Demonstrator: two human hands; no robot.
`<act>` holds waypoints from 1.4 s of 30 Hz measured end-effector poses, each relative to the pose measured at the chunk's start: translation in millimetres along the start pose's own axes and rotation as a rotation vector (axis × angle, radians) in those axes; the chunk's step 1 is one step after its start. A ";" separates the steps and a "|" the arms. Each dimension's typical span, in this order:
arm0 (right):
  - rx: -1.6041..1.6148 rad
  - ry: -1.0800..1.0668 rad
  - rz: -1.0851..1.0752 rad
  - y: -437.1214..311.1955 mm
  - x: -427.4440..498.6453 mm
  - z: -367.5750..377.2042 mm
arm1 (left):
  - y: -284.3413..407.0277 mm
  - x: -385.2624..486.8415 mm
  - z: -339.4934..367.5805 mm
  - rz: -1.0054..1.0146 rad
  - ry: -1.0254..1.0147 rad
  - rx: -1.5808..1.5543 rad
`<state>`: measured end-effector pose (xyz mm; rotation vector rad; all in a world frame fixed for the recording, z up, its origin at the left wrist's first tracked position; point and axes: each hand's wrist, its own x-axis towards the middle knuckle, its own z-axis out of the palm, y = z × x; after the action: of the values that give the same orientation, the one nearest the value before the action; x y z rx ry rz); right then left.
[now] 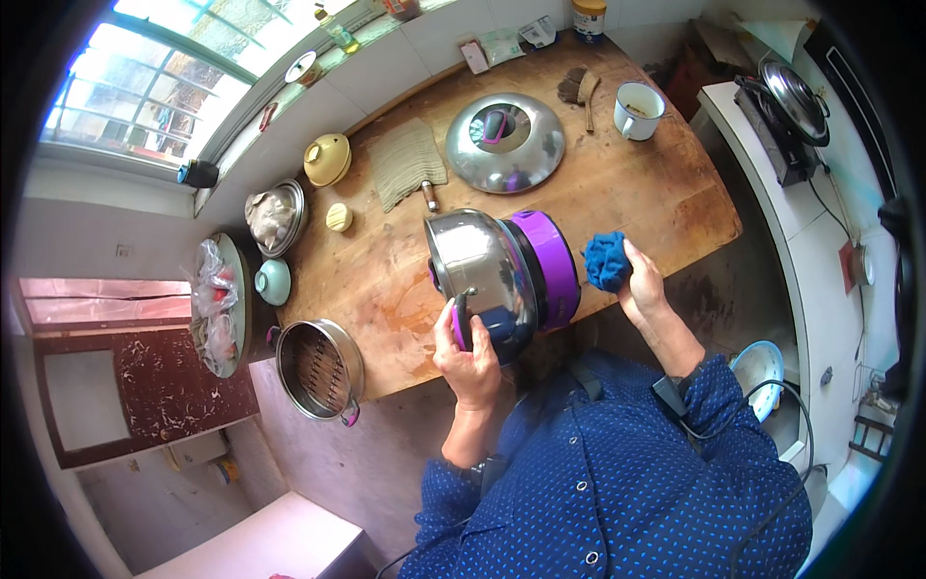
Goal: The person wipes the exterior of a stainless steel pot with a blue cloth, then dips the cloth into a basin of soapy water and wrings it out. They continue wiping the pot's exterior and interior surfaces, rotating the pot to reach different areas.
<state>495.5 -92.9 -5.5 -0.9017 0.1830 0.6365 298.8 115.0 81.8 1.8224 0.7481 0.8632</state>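
Note:
My left hand [469,362] grips the purple-and-black side handle of a shiny steel electric pot [474,253], which lies tipped on its side at the wooden table's front edge. The pot's purple base [546,268] faces right, towards my right hand [644,286]. Between the fingers of that hand is a crumpled blue cloth [606,262], held just off the base. Behind the pot, a domed steel lid [506,163] with a purple-and-black knob lies on the table. A steel steamer tray [320,370] with a perforated bottom sits at the table's left front corner.
On the wooden table [673,210] are a cleaver [430,195] beside a ribbed cloth [409,163], an enamel mug [639,111], a brush [587,94], a yellow lidded bowl [328,159] and a pale green bowl [273,282]. A cable [806,420] runs by my right sleeve. A counter stands right.

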 end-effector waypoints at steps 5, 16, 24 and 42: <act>-0.559 -0.166 -0.302 -11.0 -5.2 61.0 | 7.0 4.3 -5.5 -0.084 -0.042 0.060; -1.322 -0.773 -1.022 63.8 70.8 167.7 | 7.7 4.1 -7.1 -0.031 -0.061 0.216; -1.332 -0.768 -0.622 73.5 128.6 204.8 | -0.6 -9.0 -9.6 -0.092 0.001 0.192; -1.478 -1.117 0.039 100.9 183.4 254.0 | -23.9 -27.4 -24.6 0.009 0.012 0.240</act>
<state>555.3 230.5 9.5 -1.7502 -1.4576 1.2303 260.4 114.1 60.6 2.0338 0.8821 0.8191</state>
